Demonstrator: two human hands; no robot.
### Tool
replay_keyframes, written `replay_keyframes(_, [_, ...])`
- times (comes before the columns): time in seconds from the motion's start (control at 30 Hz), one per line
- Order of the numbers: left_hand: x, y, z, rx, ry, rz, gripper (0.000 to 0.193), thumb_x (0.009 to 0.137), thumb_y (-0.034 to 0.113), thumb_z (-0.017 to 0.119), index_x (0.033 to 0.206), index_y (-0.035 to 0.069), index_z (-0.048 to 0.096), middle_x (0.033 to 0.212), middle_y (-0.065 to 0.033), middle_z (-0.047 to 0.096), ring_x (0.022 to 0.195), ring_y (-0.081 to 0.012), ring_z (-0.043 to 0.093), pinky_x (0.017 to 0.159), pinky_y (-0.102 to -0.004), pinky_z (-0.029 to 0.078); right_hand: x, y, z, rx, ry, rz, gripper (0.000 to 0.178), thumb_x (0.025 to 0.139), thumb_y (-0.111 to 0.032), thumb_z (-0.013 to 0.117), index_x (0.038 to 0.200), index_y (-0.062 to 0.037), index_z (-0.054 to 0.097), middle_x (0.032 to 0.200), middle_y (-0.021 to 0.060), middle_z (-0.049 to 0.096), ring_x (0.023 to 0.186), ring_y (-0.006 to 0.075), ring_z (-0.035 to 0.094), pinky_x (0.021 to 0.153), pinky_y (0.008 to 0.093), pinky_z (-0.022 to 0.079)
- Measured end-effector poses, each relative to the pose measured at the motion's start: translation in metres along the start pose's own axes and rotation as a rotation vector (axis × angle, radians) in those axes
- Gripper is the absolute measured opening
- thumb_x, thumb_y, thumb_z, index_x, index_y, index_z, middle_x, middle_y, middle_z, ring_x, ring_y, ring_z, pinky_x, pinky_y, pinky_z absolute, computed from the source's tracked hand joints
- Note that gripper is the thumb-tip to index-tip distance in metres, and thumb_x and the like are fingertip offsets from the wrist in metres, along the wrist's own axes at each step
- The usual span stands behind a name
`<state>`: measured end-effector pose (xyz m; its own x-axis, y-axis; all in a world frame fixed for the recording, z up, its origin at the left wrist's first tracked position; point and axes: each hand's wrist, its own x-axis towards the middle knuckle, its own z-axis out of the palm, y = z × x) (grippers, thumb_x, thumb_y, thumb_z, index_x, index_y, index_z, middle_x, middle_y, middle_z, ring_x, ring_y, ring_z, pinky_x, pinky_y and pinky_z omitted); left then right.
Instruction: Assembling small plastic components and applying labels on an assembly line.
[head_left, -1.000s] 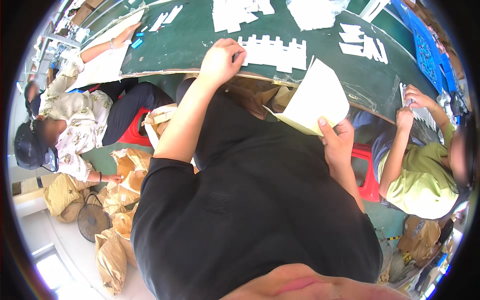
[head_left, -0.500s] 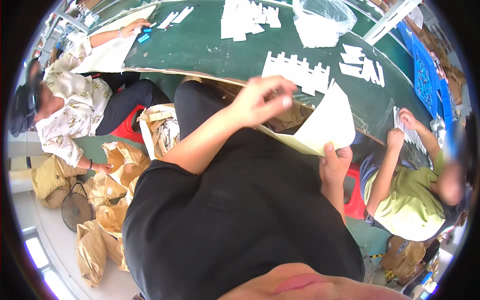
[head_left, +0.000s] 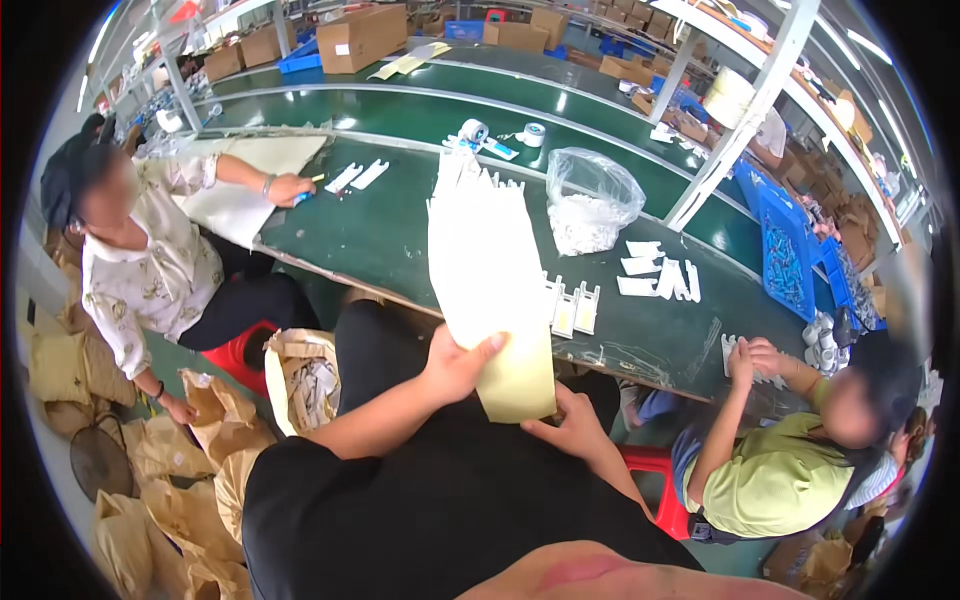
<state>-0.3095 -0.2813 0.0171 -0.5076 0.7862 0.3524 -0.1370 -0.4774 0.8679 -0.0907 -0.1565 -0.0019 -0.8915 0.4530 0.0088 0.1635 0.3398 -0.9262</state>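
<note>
A long pale yellow sheet of paper [head_left: 515, 385], glaring white in its upper part, stretches up from my lap over the table edge. My left hand [head_left: 455, 368] grips its left side, thumb lying on top. At the lower right corner, my right hand [head_left: 575, 425] pinches the sheet between thumb and fingers. Just beyond the paper's right side lie white plastic pieces [head_left: 572, 308] with pale yellow patches. More white pieces show past its far end, partly hidden by the sheet.
A clear plastic bag [head_left: 595, 200] of white parts stands on the green table [head_left: 400, 230], near loose white pieces [head_left: 660, 270]. Co-workers sit at left [head_left: 150, 250] and right [head_left: 790, 460]. Blue trays [head_left: 785, 255] are at far right; paper bags [head_left: 220, 420] crowd the floor at left.
My left hand has come down from above the table and taken hold of the sheet. The sheet, curled before, now extends forward. The view has tilted up, showing more of the far tables.
</note>
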Motion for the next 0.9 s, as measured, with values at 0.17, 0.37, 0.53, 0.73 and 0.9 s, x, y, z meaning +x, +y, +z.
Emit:
replay_keyframes(0.17, [0.002,0.014,0.0,-0.069,-0.064,0.057,0.027,0.105,0.011,0.062,0.128,-0.003,0.062,0.117,-0.009,0.072,0.105,-0.0162,0.068,0.091,-0.0338,0.056,-0.003,0.036,0.014,0.203,0.242,-0.013,0.025,0.1,-0.019,0.07,0.115,0.0008,0.072,0.082,0.0002,0.07,0.072,0.0049,0.056,0.065,0.0253,0.047])
replay_keyframes(0.37, [-0.001,0.013,-0.015,-0.137,-0.263,0.102,0.065,0.102,0.005,0.063,0.157,0.002,0.029,0.152,-0.0109,0.046,0.14,-0.0227,0.046,0.114,-0.0417,0.04,0.004,-0.001,0.002,-0.153,0.574,-0.262,0.019,0.102,-0.013,0.065,0.109,0.0025,0.073,0.083,0.006,0.071,0.075,0.0094,0.062,0.071,0.0267,0.049])
replay_keyframes(0.53, [-0.003,0.006,-0.037,-0.073,-0.29,0.158,0.079,0.096,-0.004,0.063,0.161,0.01,0.02,0.147,-0.0156,0.047,0.13,-0.025,0.053,0.107,-0.0405,0.047,0.021,-0.085,-0.044,-0.679,0.657,-0.684,0.011,0.094,-0.003,0.067,0.097,0.0024,0.076,0.093,0.0169,0.077,0.077,0.029,0.075,0.071,0.0365,0.058])
replay_keyframes(0.73, [-0.025,-0.004,-0.077,0.295,-0.257,0.042,0.077,0.096,0.003,0.069,0.159,0.006,0.024,0.131,-0.0143,0.056,0.096,-0.0171,0.065,0.081,-0.0313,0.055,0.037,-0.133,-0.127,-0.439,0.822,-0.425,0.021,0.101,-0.012,0.067,0.113,0.0044,0.072,0.099,0.0081,0.074,0.089,0.0121,0.063,0.079,0.029,0.052])
replay_keyframes(0.9, [-0.056,-0.009,-0.126,0.54,-0.192,0.086,0.067,0.095,0.006,0.069,0.153,0.004,0.036,0.119,-0.0126,0.062,0.086,-0.0192,0.068,0.074,-0.0322,0.057,0.086,-0.206,-0.177,-0.525,0.887,-0.534,0.028,0.104,-0.02,0.066,0.118,0.0032,0.071,0.1,0.003,0.073,0.094,0.0106,0.062,0.085,0.0279,0.05])
